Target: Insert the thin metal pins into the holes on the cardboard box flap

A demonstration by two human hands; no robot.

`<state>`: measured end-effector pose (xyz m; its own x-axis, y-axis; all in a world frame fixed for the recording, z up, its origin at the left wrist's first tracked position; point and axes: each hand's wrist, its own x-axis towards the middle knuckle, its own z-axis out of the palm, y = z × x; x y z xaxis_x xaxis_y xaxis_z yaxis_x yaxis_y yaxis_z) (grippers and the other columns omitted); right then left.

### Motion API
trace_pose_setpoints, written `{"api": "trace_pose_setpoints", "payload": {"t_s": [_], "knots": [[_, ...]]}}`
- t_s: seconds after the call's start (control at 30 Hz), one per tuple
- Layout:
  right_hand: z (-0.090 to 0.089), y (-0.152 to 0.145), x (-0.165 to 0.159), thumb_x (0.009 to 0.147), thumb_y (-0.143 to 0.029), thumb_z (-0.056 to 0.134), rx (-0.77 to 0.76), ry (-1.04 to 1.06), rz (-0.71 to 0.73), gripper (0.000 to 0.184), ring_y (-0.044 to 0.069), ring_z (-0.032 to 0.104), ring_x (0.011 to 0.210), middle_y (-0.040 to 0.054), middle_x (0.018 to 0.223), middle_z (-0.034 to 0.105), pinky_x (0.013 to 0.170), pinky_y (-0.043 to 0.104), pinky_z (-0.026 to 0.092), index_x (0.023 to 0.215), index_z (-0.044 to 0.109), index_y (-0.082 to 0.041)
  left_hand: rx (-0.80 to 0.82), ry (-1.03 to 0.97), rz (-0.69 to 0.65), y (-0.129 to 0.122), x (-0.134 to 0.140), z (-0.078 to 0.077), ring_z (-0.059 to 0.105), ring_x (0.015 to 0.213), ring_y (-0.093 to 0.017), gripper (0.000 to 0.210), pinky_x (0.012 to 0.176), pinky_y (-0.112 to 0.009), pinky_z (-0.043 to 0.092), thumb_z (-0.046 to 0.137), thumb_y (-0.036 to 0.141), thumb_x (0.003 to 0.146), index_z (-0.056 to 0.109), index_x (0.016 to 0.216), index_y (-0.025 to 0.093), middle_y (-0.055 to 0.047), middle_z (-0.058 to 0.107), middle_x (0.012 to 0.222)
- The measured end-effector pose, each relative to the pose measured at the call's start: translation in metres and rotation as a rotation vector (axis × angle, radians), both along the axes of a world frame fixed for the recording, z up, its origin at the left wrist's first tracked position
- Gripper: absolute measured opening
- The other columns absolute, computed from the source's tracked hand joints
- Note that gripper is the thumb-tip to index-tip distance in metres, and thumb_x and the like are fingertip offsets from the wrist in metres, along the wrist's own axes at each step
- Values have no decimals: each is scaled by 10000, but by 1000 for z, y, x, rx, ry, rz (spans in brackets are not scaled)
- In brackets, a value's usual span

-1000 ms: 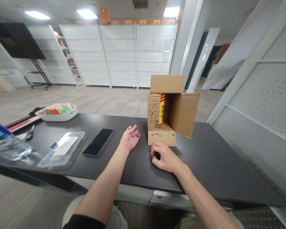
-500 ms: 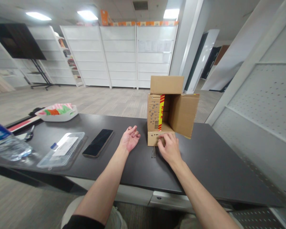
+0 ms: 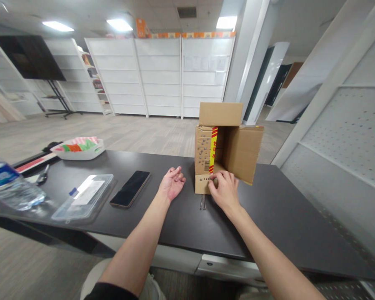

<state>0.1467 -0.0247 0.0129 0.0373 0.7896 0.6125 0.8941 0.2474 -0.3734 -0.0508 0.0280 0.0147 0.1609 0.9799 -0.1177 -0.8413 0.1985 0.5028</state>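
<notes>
A cardboard box [image 3: 231,143] stands on the dark table with its flaps spread and its opening facing me. Grey round heads [image 3: 203,146] dot its left flap, and a row of small holes runs along the low front flap [image 3: 201,185]. At that flap, my right hand [image 3: 225,189] has thumb and forefinger pinched together; whatever is between them is too small to make out. Several thin metal screws or nails [image 3: 203,202] lie just in front of the box. My left hand [image 3: 172,183] rests palm up on the table, fingers loosely curled and apart, holding nothing.
Left of my arm lie a black phone [image 3: 130,188] and a clear plastic case [image 3: 84,198]. Farther left are a water bottle [image 3: 12,185] and a white basket [image 3: 81,155] with colourful contents. A perforated white panel [image 3: 346,125] borders the right side.
The view has shifted slightly, so everything sits a little lower and farther right. My right hand stays at the front flap, its fingers slightly moved; my left hand stays put.
</notes>
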Motion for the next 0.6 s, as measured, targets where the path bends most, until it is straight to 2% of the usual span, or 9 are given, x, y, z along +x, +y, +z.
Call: {"api": "trace_pose_setpoints", "payload": {"t_s": [0.27,0.6], "knots": [[-4,5,-2,824,-232,548,0,-20,-34,54,269,449,981,82,1002,576,817,401,318,856,581,-204,3,-12,-2,2,-1,-3,322,423,-35,296,525,-232,330,690,47,675,427,693,181,64,555,631],[-10,9,-4,874,-229,491,-5,-47,-34,97,278,439,1016,102,1062,577,831,413,318,885,580,-191,9,-21,-9,2,0,-4,320,430,-36,271,527,-238,334,685,49,688,446,683,176,63,561,648]]}}
